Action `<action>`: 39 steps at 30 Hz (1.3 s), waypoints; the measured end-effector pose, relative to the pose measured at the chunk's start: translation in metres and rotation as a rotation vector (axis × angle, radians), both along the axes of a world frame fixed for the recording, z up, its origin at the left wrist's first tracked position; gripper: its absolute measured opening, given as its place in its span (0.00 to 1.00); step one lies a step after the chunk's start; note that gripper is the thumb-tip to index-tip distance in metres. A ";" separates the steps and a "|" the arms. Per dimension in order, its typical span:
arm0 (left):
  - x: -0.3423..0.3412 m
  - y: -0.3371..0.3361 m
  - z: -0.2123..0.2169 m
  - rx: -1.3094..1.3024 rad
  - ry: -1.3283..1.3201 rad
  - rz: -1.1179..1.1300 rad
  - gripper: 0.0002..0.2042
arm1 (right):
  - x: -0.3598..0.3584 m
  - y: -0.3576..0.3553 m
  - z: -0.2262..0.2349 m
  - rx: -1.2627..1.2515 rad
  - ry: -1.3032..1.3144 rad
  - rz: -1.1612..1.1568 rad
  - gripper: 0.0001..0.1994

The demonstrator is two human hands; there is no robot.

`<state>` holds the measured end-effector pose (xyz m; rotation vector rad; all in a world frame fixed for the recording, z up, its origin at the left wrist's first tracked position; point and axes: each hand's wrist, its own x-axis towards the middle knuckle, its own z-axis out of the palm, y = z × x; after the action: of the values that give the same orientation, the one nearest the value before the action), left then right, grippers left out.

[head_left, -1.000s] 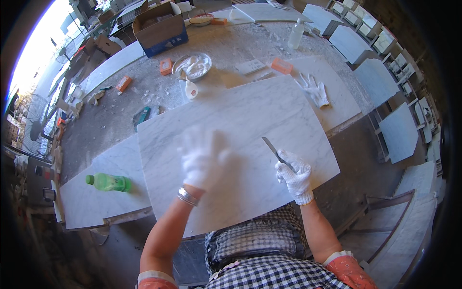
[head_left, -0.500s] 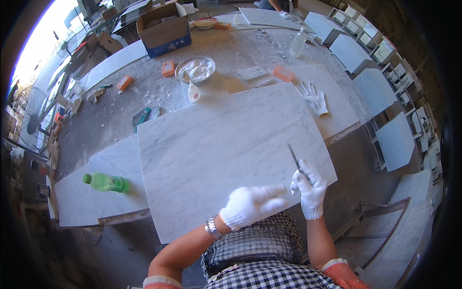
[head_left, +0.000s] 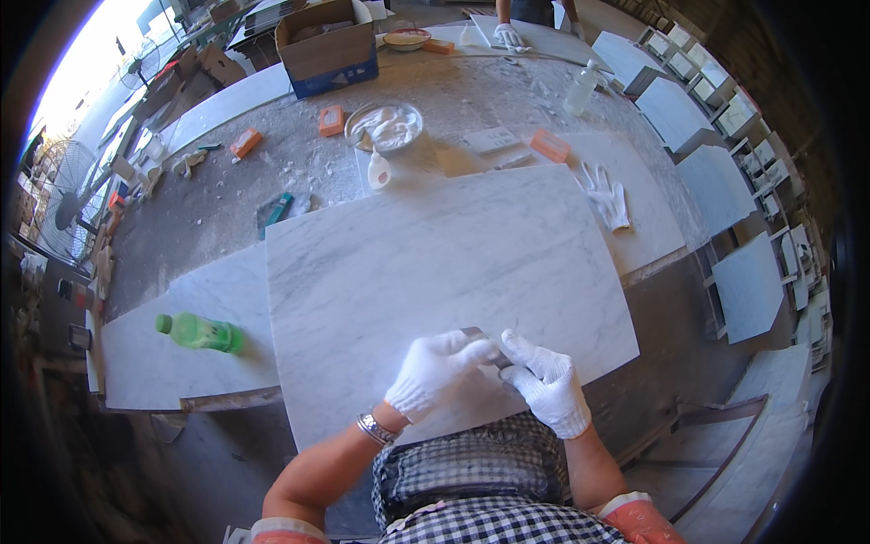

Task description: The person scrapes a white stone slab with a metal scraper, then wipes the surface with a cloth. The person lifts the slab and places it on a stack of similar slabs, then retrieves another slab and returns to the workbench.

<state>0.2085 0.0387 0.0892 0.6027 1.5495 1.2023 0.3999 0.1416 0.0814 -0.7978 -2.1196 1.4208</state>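
Both my hands wear white knit gloves and meet over the near edge of a white, grey-veined marble slab (head_left: 426, 254). Between them is a thin, flat metal scraper (head_left: 500, 361), largely covered by the fingers. My right hand (head_left: 551, 388) grips its near end, thumb on top. The fingers of my left hand (head_left: 437, 370) are closed around the other end, where a dark bit of blade shows past them. Beyond the slab's far edge stand a white squeeze bottle (head_left: 379, 170) and a bowl of white paste (head_left: 385, 127).
A green bottle (head_left: 201, 333) lies on a lower slab at left. To the right are a loose white glove (head_left: 605, 197), an orange box (head_left: 549, 145) and a clear bottle (head_left: 581, 88). A cardboard box (head_left: 328, 50) sits far back; another person's gloved hand (head_left: 509, 37) rests on a far slab.
My right hand has come left and lowered the raised scraper. My left hand has gone from flat, extended fingers to closing on it. The far person's hand has shifted on the slab.
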 end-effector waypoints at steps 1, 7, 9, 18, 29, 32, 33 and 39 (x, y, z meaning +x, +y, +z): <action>-0.006 0.002 -0.003 0.015 0.011 0.096 0.12 | 0.002 0.003 -0.001 -0.050 -0.033 -0.021 0.24; -0.101 0.037 -0.037 0.133 1.210 0.359 0.16 | 0.017 0.029 -0.006 -0.534 0.109 -0.352 0.22; -0.108 0.046 -0.048 -0.007 1.504 0.257 0.21 | 0.014 0.037 -0.009 -0.605 0.218 -0.399 0.22; -0.049 0.032 -0.062 0.625 1.331 -0.576 0.38 | -0.018 0.067 -0.011 -0.532 0.380 -0.320 0.05; -0.161 0.002 -0.065 -0.330 1.560 0.117 0.35 | -0.116 0.092 -0.025 0.665 -0.171 0.077 0.17; -0.160 0.003 -0.063 -0.360 1.560 0.104 0.35 | -0.126 0.101 -0.023 0.801 -0.273 0.180 0.18; -0.160 0.004 -0.062 -0.372 1.572 0.100 0.35 | -0.128 0.104 -0.022 0.834 -0.280 0.196 0.19; -0.160 0.005 -0.058 -0.409 1.546 0.084 0.36 | -0.138 0.117 -0.017 0.868 -0.303 0.363 0.18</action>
<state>0.0488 0.0439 0.0311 1.3156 2.9735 0.2475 0.2617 0.2581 0.0640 -0.2911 -2.8552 0.3851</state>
